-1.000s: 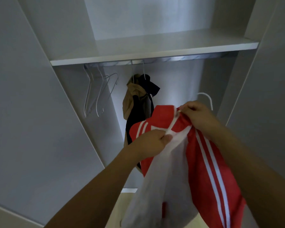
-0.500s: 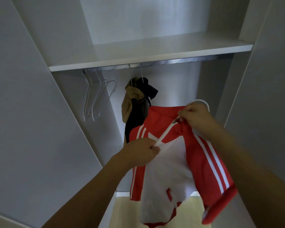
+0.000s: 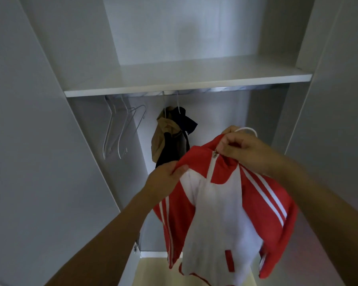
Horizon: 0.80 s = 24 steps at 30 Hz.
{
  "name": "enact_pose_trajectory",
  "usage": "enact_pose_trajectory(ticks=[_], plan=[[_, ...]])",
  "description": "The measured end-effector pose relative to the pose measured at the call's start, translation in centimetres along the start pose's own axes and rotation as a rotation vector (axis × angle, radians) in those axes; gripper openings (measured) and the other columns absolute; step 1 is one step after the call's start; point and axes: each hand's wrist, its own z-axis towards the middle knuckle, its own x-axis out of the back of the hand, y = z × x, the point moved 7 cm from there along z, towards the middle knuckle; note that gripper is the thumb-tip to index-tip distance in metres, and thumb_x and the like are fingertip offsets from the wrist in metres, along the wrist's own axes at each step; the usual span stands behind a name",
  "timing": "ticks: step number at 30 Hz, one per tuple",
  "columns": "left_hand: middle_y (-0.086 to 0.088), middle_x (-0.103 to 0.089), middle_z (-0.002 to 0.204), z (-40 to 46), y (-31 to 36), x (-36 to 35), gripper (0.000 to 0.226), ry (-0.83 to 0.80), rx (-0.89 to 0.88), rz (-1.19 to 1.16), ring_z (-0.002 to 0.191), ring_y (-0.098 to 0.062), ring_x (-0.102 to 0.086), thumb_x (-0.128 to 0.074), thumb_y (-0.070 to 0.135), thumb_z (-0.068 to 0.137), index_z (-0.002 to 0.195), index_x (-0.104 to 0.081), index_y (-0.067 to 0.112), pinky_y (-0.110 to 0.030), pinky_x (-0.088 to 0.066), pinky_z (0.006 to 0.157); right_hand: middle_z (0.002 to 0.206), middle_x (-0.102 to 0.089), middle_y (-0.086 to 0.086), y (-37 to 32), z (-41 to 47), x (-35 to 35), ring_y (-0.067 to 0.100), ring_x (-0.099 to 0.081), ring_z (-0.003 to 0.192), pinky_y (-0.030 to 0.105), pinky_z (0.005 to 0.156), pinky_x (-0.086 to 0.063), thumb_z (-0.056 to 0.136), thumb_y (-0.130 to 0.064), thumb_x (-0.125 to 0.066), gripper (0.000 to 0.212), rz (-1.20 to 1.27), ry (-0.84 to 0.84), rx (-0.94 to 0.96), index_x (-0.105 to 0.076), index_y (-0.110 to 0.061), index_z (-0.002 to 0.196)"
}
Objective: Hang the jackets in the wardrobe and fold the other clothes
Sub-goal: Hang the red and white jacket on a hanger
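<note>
A red and white jacket (image 3: pixel 221 213) with white sleeve stripes hangs in front of me on a white hanger (image 3: pixel 249 130), zipped up to the collar. My right hand (image 3: pixel 240 149) grips the collar and the hanger's hook at the top. My left hand (image 3: pixel 165 178) pinches the jacket's left shoulder. Both hands hold it below the metal rail (image 3: pixel 215 90) inside the open wardrobe. A tan jacket (image 3: pixel 163 133) and a black jacket (image 3: pixel 180 137) hang side by side on the rail, behind and left of the red one.
Several bare wire hangers (image 3: pixel 120 131) hang at the rail's left end. A white shelf (image 3: pixel 186 79) sits just above the rail. Grey wardrobe doors (image 3: pixel 39 141) stand open on both sides. The rail to the right of the dark jackets is free.
The jacket has been raised toward the rail and its zip now reaches the collar. My left hand moved from the zip line to the left shoulder.
</note>
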Motion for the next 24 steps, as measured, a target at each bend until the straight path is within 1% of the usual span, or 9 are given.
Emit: enact_pose_trajectory(ticks=[2, 4, 7, 11, 13, 15, 19, 21, 24], plan=[[0.010, -0.049, 0.057, -0.1, 0.6, 1.2, 0.038, 0.130, -0.063, 0.063, 0.056, -0.011, -0.055, -0.042, 0.055, 0.097, 0.070, -0.049, 0.030, -0.026, -0.046, 0.063, 0.108, -0.046, -0.014, 1.1, -1.0, 0.0, -0.001, -0.051, 0.100, 0.016, 0.087, -0.046, 0.076, -0.036, -0.079, 0.032, -0.193, -0.166, -0.005, -0.062, -0.031, 0.102], [0.011, -0.041, 0.051, 0.0, 1.0, 2.0, 0.042, 0.203, -0.090, 0.063, 0.049, -0.008, -0.047, -0.047, 0.053, 0.096, 0.063, -0.042, 0.028, -0.023, -0.037, 0.056, 0.114, -0.043, -0.011, 2.2, -1.7, 0.2, 0.000, -0.047, 0.106, 0.014, 0.091, -0.043, 0.072, -0.031, -0.083, 0.056, -0.372, -0.194, 0.097, -0.051, -0.028, 0.117], [0.011, -0.039, 0.049, 0.5, 1.7, 2.6, 0.043, 0.200, -0.088, 0.028, 0.045, -0.007, -0.043, -0.049, 0.051, 0.096, 0.061, -0.040, 0.027, -0.023, -0.036, 0.054, 0.107, -0.056, 0.001, 2.4, -2.3, 1.5, 0.016, -0.056, 0.098, 0.038, 0.089, -0.050, 0.079, -0.013, -0.078, 0.040, -0.467, 0.005, 0.273, -0.058, -0.016, 0.114], [0.008, -0.046, 0.056, 1.2, 2.4, 2.4, 0.039, 0.133, -0.038, 0.048, 0.053, -0.009, -0.051, -0.046, 0.053, 0.096, 0.072, -0.053, 0.023, -0.022, -0.039, 0.059, 0.098, -0.056, 0.006, 2.2, -1.7, 1.5, 0.022, -0.056, 0.090, 0.038, 0.082, -0.049, 0.083, 0.004, -0.068, 0.019, -0.497, -0.013, 0.341, -0.067, -0.006, 0.099], [0.008, -0.047, 0.058, 1.3, 2.6, 2.6, 0.041, 0.134, -0.036, 0.095, 0.055, -0.009, -0.051, -0.046, 0.053, 0.096, 0.080, -0.058, 0.018, -0.021, -0.038, 0.059, 0.094, -0.054, 0.007, 2.6, -1.3, 1.4, 0.021, -0.056, 0.085, 0.035, 0.076, -0.049, 0.089, -0.001, -0.061, 0.009, -0.465, -0.104, 0.263, -0.068, -0.004, 0.095], [0.005, -0.050, 0.061, 1.2, 2.9, 3.1, 0.042, 0.159, -0.054, 0.134, 0.058, -0.012, -0.054, -0.046, 0.053, 0.096, 0.085, -0.059, 0.015, -0.022, -0.039, 0.058, 0.085, -0.056, 0.006, 3.1, -0.9, 2.3, 0.019, -0.059, 0.076, 0.035, 0.070, -0.049, 0.096, -0.014, -0.055, 0.021, -0.453, -0.120, 0.139, -0.067, -0.004, 0.083], [0.004, -0.052, 0.065, 0.8, 4.3, 3.7, 0.038, 0.293, -0.144, 0.253, 0.062, -0.015, -0.056, -0.045, 0.049, 0.098, 0.091, -0.057, 0.014, -0.027, -0.043, 0.063, 0.080, -0.061, 0.005, 5.4, -0.3, 4.0, 0.019, -0.056, 0.069, 0.027, 0.059, -0.040, 0.096, -0.022, -0.049, 0.024, -0.726, -0.027, -0.167, -0.056, -0.015, 0.075], [0.003, -0.053, 0.067, 0.5, 5.3, 3.6, 0.037, 0.353, -0.184, 0.341, 0.061, -0.015, -0.055, -0.043, 0.048, 0.099, 0.094, -0.056, 0.014, -0.028, -0.044, 0.063, 0.092, -0.061, 0.012, 6.2, 0.2, 3.2, 0.024, -0.059, 0.075, 0.029, 0.059, -0.046, 0.090, -0.012, -0.053, 0.006, -0.514, 0.039, -0.338, -0.057, -0.009, 0.095], [0.003, -0.050, 0.069, 0.2, 5.5, 3.2, 0.037, 0.368, -0.203, 0.404, 0.062, -0.013, -0.050, -0.040, 0.045, 0.100, 0.096, -0.056, 0.011, -0.031, -0.047, 0.065, 0.104, -0.060, 0.011, 5.7, 0.8, 1.3, 0.024, -0.062, 0.094, 0.032, 0.076, -0.053, 0.091, -0.012, -0.060, 0.032, 0.401, 0.258, -0.498, -0.054, -0.009, 0.123]])
